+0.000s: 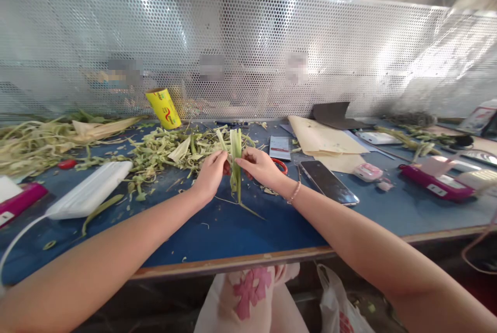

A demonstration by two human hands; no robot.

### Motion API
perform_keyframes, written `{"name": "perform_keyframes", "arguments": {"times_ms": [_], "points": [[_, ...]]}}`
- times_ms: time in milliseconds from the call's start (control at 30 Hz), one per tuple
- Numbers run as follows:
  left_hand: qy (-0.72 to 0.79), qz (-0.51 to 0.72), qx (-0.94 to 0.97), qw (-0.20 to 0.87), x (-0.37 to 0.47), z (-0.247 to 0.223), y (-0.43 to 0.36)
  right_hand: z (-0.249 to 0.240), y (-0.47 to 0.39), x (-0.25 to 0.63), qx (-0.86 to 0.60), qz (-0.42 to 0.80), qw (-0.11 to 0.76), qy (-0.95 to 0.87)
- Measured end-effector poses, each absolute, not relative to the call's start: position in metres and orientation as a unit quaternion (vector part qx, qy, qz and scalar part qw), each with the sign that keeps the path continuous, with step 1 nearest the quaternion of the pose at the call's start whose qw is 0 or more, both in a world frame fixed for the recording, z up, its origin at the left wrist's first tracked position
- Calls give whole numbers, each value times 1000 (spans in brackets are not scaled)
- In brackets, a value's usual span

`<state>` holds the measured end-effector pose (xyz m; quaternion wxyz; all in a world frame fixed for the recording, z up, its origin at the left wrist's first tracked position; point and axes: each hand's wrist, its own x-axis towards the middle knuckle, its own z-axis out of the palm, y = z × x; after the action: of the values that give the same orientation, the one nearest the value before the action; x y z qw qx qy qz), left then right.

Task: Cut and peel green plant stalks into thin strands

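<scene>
My left hand [212, 173] and my right hand [259, 165] meet over the middle of the blue tabletop, in the head view. Between them stands a bundle of long, flat green leaf strips [235, 159], roughly upright, with a thin tail trailing down to the right. The fingers of both hands are closed on the strips, thumbs turned inward; some fingertips are hidden behind the leaves. Just behind and to the left lies a heap of short, cut green plant pieces [155, 154]. Red scissor handles [280, 165] show partly beneath my right wrist.
A white power bank [91, 190] with a cable, a pile of pale dry leaves [39, 141] and a tilted yellow tube [163, 109] lie left. To the right are a dark phone [329, 182], brown paper [326, 136] and a magenta device [437, 182]. A perforated metal screen [248, 27] borders the back.
</scene>
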<state>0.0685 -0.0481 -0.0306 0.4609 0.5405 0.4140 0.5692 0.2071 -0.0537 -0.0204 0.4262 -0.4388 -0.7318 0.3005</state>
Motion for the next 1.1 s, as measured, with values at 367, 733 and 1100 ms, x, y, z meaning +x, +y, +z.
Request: {"name": "perform_keyframes", "arguments": {"times_ms": [367, 733, 1100], "points": [[429, 507, 592, 457, 69, -29, -53, -23, -50, 206, -435, 257, 419, -754], [433, 507, 596, 447, 67, -34, -48, -25, -47, 208, -393, 419, 406, -711], [425, 501, 615, 437, 63, -35, -50, -20, -54, 207, -443, 208, 391, -780]]}}
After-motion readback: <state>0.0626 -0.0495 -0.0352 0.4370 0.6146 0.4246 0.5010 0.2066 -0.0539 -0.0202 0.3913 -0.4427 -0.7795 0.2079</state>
